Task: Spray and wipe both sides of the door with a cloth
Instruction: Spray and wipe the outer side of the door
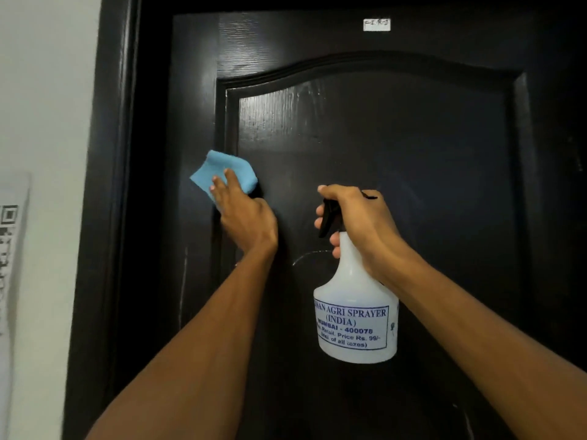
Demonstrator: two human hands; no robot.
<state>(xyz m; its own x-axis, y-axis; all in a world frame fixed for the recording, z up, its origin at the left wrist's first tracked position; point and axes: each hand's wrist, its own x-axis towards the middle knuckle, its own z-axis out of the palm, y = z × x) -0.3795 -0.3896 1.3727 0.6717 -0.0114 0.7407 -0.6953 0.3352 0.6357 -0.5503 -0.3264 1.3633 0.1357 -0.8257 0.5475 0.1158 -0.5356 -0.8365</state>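
1. The dark brown, glossy wooden panel door (397,147) fills almost the whole head view, shut in its dark frame, with a white wall (44,90) off to the left. There's a small white label (376,24) near the top and a few pale streaks on the panel.

2. The soft, light-blue microfibre cloth (222,173) is bunched up and pressed flat against the door at the left edge of the raised panel moulding. I reckon it's light and floppy and will fold over itself, so it's best held under a spread palm rather than pinched.

3. The left hand (244,220) sits on top of that cloth, fingers stretched out and pushing it onto the wood. It isn't a closed grip, more of a flat press.

4. The white translucent plastic spray bottle (355,315), with a blue printed label and black trigger head, hangs in front of the door's middle, apart from the surface. It probably handles light and a bit slick, and the neck is the obvious place to hold it.

5. The right hand (355,223) is wrapped tight round that neck, fingers curled over the black trigger.

6. My guess is that this face is mid-wipe and the other side is not yet done.
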